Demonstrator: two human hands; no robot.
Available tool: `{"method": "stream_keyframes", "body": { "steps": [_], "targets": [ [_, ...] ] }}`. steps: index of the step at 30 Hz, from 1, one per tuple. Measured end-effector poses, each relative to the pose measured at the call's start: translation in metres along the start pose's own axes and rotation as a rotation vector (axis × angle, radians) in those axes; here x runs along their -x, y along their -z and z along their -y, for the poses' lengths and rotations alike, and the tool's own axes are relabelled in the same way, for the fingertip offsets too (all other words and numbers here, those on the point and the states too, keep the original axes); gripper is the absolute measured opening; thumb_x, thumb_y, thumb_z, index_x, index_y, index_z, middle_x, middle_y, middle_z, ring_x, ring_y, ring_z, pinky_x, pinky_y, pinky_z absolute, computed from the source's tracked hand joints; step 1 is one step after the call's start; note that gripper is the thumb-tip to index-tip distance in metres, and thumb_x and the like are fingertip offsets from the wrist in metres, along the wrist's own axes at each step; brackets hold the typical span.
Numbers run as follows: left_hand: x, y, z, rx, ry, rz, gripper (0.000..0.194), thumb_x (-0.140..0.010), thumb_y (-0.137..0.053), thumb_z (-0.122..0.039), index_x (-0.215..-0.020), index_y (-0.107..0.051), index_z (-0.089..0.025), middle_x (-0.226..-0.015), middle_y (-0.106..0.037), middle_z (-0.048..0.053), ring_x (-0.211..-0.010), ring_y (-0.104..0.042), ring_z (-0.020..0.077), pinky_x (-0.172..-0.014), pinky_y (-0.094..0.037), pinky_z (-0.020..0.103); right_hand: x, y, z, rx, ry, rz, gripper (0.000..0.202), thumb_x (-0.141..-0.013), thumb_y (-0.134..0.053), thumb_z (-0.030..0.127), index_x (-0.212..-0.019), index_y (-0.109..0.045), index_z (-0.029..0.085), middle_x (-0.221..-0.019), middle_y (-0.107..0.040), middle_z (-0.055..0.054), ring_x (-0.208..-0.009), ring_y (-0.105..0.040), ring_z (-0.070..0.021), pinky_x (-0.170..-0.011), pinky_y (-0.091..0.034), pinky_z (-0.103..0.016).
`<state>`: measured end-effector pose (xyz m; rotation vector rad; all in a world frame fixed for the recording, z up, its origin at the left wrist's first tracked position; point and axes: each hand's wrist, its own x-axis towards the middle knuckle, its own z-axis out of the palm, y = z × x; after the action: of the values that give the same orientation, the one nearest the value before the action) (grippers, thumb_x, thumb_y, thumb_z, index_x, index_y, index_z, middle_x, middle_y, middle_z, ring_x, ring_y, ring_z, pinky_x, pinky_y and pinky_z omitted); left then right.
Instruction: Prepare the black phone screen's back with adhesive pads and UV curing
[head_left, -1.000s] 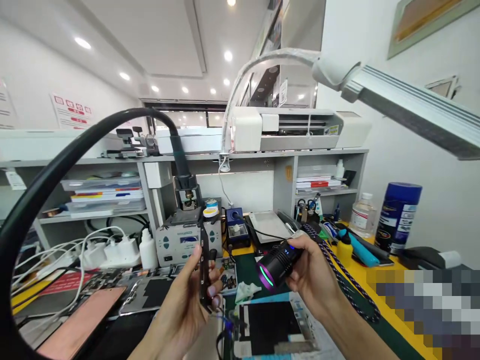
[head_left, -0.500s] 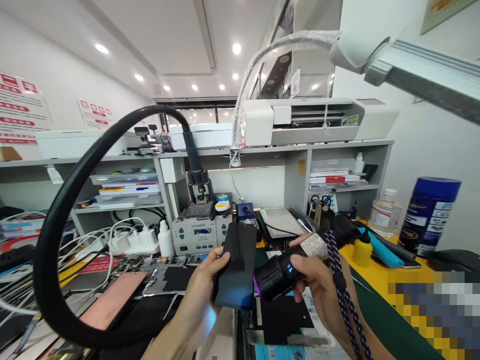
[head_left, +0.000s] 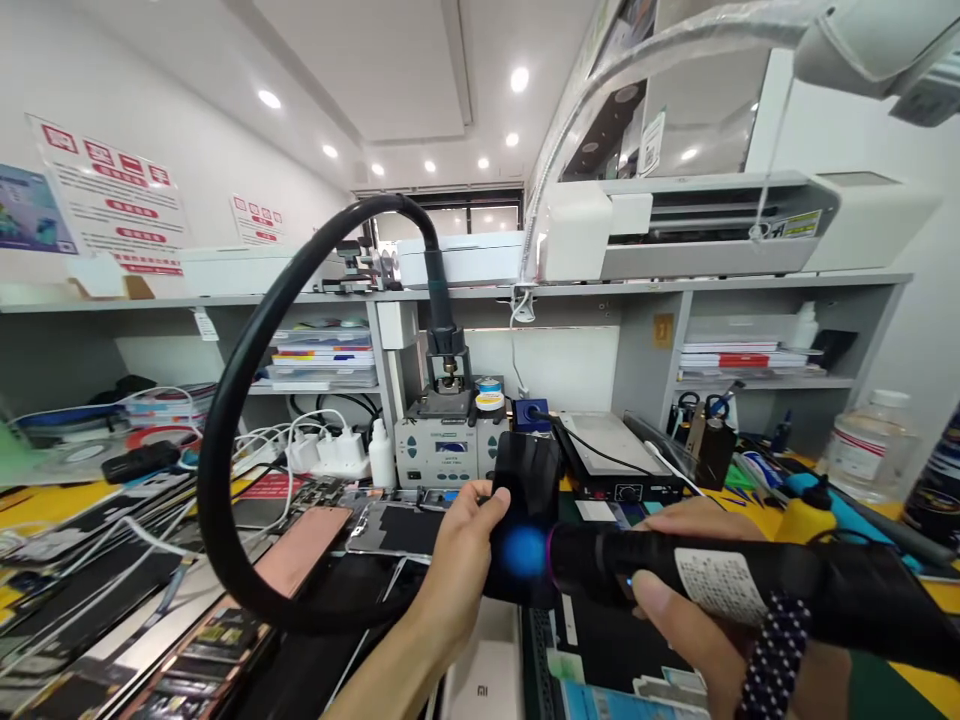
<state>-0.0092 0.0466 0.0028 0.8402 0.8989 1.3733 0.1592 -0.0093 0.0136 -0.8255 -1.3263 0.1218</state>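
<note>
Dark flat slab [head_left: 529, 470] pinched upright between thumb and fingers of left hand [head_left: 471, 535], black flashlight [head_left: 660, 565] gripped sideways in right hand [head_left: 701, 610], blue glow cast on slab, white phone [head_left: 484, 670] below.

White walls [head_left: 300, 60] meet a pale ceiling [head_left: 352, 50] dotted with round, lit downlights [head_left: 520, 79]; posters with red print [head_left: 120, 195] hang at left. A grey shelf unit [head_left: 645, 350] spans the back of the table [head_left: 930, 690], whose surface shows yellow and green, and a dark-framed window [head_left: 491, 215] sits beyond, behind a white box [head_left: 459, 260] on the top shelf
</note>
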Motion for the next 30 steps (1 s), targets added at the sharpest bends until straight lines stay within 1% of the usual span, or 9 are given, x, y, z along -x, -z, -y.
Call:
{"method": "stream_keyframes", "body": {
  "steps": [4, 7, 9, 12, 16, 18, 21, 26, 30],
  "targets": [
    [-0.006, 0.005, -0.003, 0.028, -0.022, -0.044, 0.03, -0.075, -0.075, -0.034, -0.073, -0.048, -0.021, -0.062, -0.049, -0.009, -0.055, -0.043, 0.0076, -0.055, -0.033, 0.02, 0.001, 0.001, -0.007, 0.026, -0.004, -0.008, 0.017, -0.078, -0.064, 0.026, -0.094, -0.059, 0.026, -0.09, -0.056, -0.002, -0.081, -0.057, -0.021, -0.067, -0.049, -0.033],
    [-0.009, 0.006, -0.007, 0.09, 0.002, -0.029, 0.024, -0.078, -0.072, -0.029, -0.074, -0.05, -0.02, -0.064, -0.055, -0.007, -0.059, -0.052, 0.0088, -0.06, -0.039, 0.02, 0.003, 0.001, -0.012, 0.033, -0.031, 0.014, 0.021, -0.076, -0.065, 0.027, -0.096, -0.059, 0.027, -0.093, -0.056, -0.002, -0.082, -0.057, -0.0215, -0.068, -0.05, -0.033],
    [-0.01, 0.006, -0.011, 0.126, 0.078, 0.037, 0.015, -0.082, -0.067, -0.029, -0.085, -0.057, -0.019, -0.069, -0.063, -0.002, -0.062, -0.06, 0.0135, -0.063, -0.045, 0.025, 0.004, 0.0, -0.013, 0.062, -0.071, 0.001, 0.019, -0.077, -0.065, 0.03, -0.095, -0.059, 0.028, -0.095, -0.055, -0.001, -0.082, -0.058, -0.0219, -0.073, -0.051, -0.035],
    [-0.013, 0.008, -0.014, 0.167, 0.203, 0.148, 0.026, -0.085, -0.06, -0.033, -0.1, -0.062, -0.012, -0.078, -0.071, 0.008, -0.069, -0.069, 0.0222, -0.067, -0.052, 0.033, 0.007, -0.004, -0.01, 0.074, -0.081, -0.028, 0.019, -0.078, -0.066, 0.034, -0.095, -0.06, 0.028, -0.098, -0.056, -0.001, -0.086, -0.059, -0.0237, -0.08, -0.05, -0.038],
    [-0.02, 0.017, -0.011, 0.206, 0.262, 0.22, 0.043, -0.086, -0.06, -0.045, -0.112, -0.063, -0.011, -0.089, -0.076, 0.013, -0.08, -0.073, 0.0266, -0.072, -0.056, 0.037, 0.009, -0.009, -0.005, 0.072, 0.001, -0.02, 0.02, -0.082, -0.065, 0.032, -0.1, -0.059, 0.027, -0.099, -0.057, -0.003, -0.091, -0.059, -0.025, -0.08, -0.049, -0.037],
    [-0.022, 0.019, -0.009, 0.22, 0.251, 0.226, 0.052, -0.086, -0.057, -0.054, -0.116, -0.063, -0.011, -0.093, -0.077, 0.013, -0.084, -0.073, 0.027, -0.076, -0.056, 0.037, 0.01, -0.012, -0.003, 0.049, 0.052, -0.012, 0.02, -0.083, -0.065, 0.031, -0.102, -0.058, 0.027, -0.097, -0.058, -0.004, -0.091, -0.06, -0.0246, -0.08, -0.049, -0.037],
    [-0.019, 0.02, -0.008, 0.233, 0.206, 0.231, 0.058, -0.089, -0.05, -0.059, -0.12, -0.064, -0.012, -0.098, -0.077, 0.012, -0.09, -0.072, 0.0263, -0.082, -0.056, 0.037, 0.011, -0.015, -0.001, 0.04, 0.138, -0.016, 0.024, -0.082, -0.065, 0.028, -0.104, -0.057, 0.027, -0.097, -0.058, -0.005, -0.09, -0.061, -0.0243, -0.08, -0.048, -0.038],
    [-0.011, 0.017, -0.01, 0.242, 0.12, 0.253, 0.054, -0.089, -0.053, -0.056, -0.128, -0.062, -0.019, -0.109, -0.076, 0.007, -0.096, -0.071, 0.0251, -0.093, -0.051, 0.037, 0.019, -0.016, 0.0, 0.071, 0.287, -0.049, 0.032, -0.076, -0.068, 0.02, -0.106, -0.058, 0.025, -0.101, -0.059, -0.007, -0.091, -0.062, -0.0252, -0.078, -0.049, -0.039],
    [-0.011, 0.018, -0.009, 0.226, 0.055, 0.233, 0.054, -0.088, -0.055, -0.055, -0.131, -0.06, -0.023, -0.112, -0.075, 0.005, -0.097, -0.071, 0.0252, -0.097, -0.048, 0.038, 0.027, -0.016, 0.002, 0.11, 0.354, -0.048, 0.029, -0.079, -0.066, 0.021, -0.108, -0.059, 0.024, -0.102, -0.062, -0.007, -0.088, -0.064, -0.023, -0.077, -0.051, -0.036]
  ]
}}
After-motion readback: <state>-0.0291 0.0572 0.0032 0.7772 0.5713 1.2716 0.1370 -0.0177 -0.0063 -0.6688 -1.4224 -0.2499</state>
